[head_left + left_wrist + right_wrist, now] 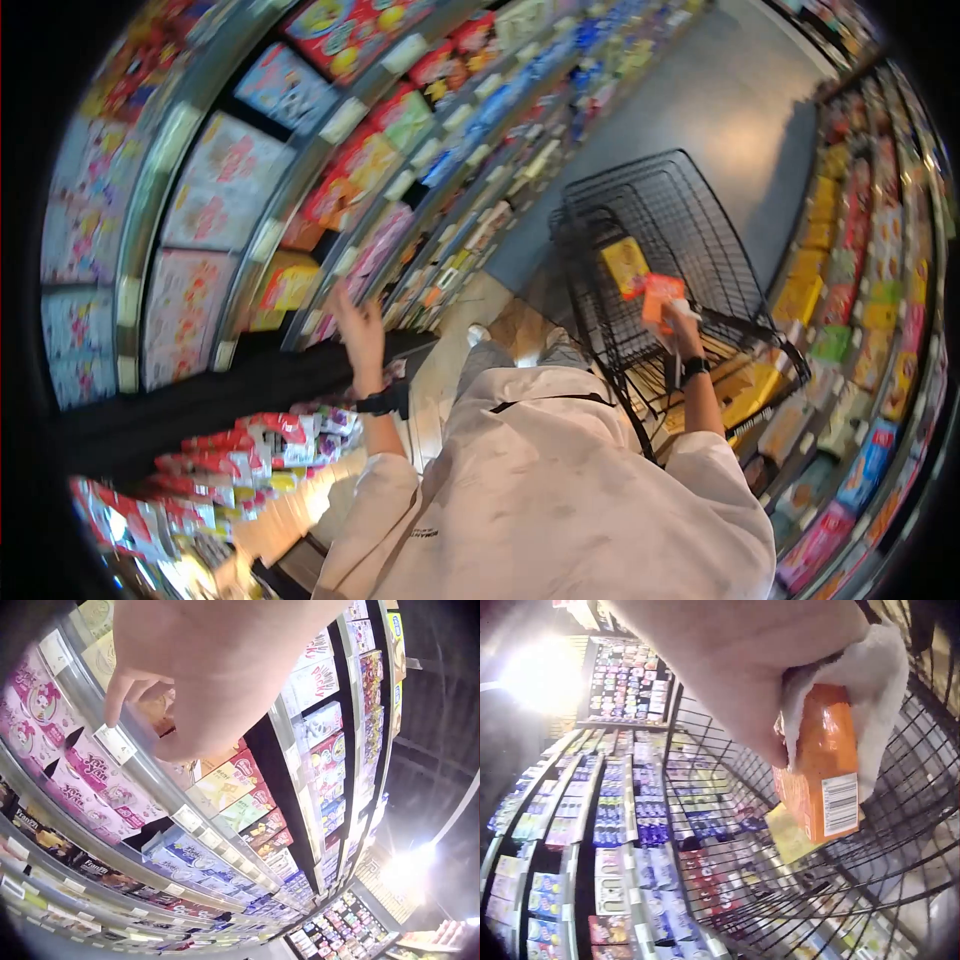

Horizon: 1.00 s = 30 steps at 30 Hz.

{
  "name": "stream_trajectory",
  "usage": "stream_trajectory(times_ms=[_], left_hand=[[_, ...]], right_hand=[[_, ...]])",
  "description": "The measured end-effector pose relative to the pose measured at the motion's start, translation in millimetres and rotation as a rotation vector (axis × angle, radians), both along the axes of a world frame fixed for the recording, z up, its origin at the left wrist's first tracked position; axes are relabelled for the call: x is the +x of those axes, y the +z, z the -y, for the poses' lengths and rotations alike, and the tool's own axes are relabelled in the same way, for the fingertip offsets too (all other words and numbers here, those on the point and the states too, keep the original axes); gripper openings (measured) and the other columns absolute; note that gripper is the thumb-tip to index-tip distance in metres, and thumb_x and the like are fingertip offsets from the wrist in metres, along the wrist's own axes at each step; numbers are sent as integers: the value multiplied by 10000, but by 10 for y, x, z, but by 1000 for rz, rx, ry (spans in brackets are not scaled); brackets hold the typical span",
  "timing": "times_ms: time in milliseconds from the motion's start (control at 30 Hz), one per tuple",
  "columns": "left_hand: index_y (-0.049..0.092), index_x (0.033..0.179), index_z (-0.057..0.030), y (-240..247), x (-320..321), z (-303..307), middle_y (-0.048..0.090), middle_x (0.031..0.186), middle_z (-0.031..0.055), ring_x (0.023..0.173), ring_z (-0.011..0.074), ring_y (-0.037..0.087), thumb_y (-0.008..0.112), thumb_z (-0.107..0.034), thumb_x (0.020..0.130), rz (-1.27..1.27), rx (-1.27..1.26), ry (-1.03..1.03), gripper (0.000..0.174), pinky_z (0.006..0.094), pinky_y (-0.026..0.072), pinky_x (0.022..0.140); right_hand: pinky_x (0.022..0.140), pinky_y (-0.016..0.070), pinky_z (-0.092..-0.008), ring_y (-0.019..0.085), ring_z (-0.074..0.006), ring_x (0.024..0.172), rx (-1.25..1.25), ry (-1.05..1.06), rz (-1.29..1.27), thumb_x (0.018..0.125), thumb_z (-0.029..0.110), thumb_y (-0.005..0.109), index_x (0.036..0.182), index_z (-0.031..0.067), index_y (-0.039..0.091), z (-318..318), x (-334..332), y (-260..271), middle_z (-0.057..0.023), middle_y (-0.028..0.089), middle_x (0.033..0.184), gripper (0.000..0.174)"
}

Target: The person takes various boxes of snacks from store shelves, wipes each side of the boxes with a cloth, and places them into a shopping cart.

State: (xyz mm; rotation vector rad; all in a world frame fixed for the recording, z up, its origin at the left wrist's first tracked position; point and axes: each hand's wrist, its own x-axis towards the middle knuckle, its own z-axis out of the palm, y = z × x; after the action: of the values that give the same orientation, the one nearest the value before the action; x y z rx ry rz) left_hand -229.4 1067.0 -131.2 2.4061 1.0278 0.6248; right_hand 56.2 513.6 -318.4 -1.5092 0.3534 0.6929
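Observation:
My right hand [678,318] grips an orange box [661,296] together with a white cloth [870,675] over the black wire cart [650,215]. The orange box [821,776] shows a barcode in the right wrist view. A yellow box [625,264] lies inside the cart. My left hand [358,322] is raised toward the snack shelves [300,190] on the left, fingers relaxed, holding nothing. In the left wrist view the left hand [150,690] hovers close to pink and yellow boxes [105,776] on a shelf with price tags.
Shelves packed with snack boxes run along both sides of the aisle. Grey floor [720,90] stretches ahead past the cart. Red packets [260,440] fill a lower rack at my left. I wear a white shirt and black wristbands.

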Motion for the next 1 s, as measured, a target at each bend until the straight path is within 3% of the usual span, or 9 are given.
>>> stream_trajectory(times_ms=[67, 200, 300, 400, 533, 733, 800, 833, 1000], left_hand=[[372, 1479, 37, 36, -40, 48, 426, 1458, 312, 1367, 470, 411, 624, -47, 928, -49, 111, -37, 612, 496, 395, 1111], [423, 1426, 51, 23, -125, 39, 455, 1431, 280, 1321, 465, 462, 627, -58, 929, -11, -102, 140, 548, 475, 427, 1088], [437, 1413, 48, 219, -46, -28, 473, 1394, 280, 1297, 457, 479, 617, -52, 936, 28, -26, 135, 520, 466, 437, 1074], [450, 1405, 39, 325, 120, -190, 492, 1358, 276, 1271, 462, 489, 603, -39, 940, 70, 78, 109, 496, 463, 447, 1056], [446, 1417, 31, 583, 473, -510, 486, 1385, 260, 1263, 466, 487, 614, -47, 920, 72, 169, 4, 531, 483, 448, 1052], [423, 1473, -17, 657, 861, -933, 476, 1466, 178, 1316, 443, 452, 678, -107, 878, -84, 373, -114, 654, 478, 437, 1073], [423, 1476, -24, 600, 953, -1027, 479, 1430, 218, 1308, 421, 457, 721, -118, 852, -124, 438, -33, 698, 512, 425, 1053], [445, 1456, -22, 586, 973, -1037, 487, 1384, 240, 1255, 427, 488, 763, -147, 832, -135, 389, -13, 711, 507, 437, 1029], [521, 1369, -3, 538, 1059, -898, 510, 1253, 239, 1184, 455, 518, 799, -150, 820, 61, 505, -22, 633, 499, 446, 1002]], right_hand=[[864, 516, -307, 630, -131, 1030, -9, 50, -95, 960, 292, 699, 1203, 52, 648, 259, 38, -650, -16, 652, 1144, 345], [934, 535, -321, 603, -195, 1201, 412, -39, -290, 990, 346, 664, 1338, 60, 580, 145, -209, -351, -47, 620, 1300, 458], [744, 545, -318, 662, -191, 893, 305, -103, -249, 995, 396, 649, 1212, 78, 627, 23, -247, -260, -46, 666, 1012, 385], [542, 372, -362, 279, -167, 466, 15, -197, -244, 1006, 493, 591, 798, 168, 546, 103, -302, -295, 9, 303, 550, 388], [539, 394, -402, 402, -182, 583, -230, -185, -323, 957, 550, 598, 771, 146, 457, 468, -210, -797, 11, 373, 676, 467], [521, 292, -379, 293, -152, 523, -43, -367, -248, 1037, 414, 546, 711, 138, 397, 313, -357, -285, 24, 293, 581, 452], [645, 440, -399, 490, -171, 667, 231, -305, -122, 1030, 443, 559, 909, 97, 553, 301, -462, -213, 1, 513, 744, 366], [908, 487, -408, 590, -211, 1024, 280, -245, -148, 1019, 460, 574, 1284, 76, 544, 328, -469, -181, -50, 618, 1142, 467], [1015, 464, -426, 531, -266, 1245, 382, -332, -194, 1014, 460, 584, 1458, 102, 447, 256, -559, 13, -75, 514, 1434, 586]])
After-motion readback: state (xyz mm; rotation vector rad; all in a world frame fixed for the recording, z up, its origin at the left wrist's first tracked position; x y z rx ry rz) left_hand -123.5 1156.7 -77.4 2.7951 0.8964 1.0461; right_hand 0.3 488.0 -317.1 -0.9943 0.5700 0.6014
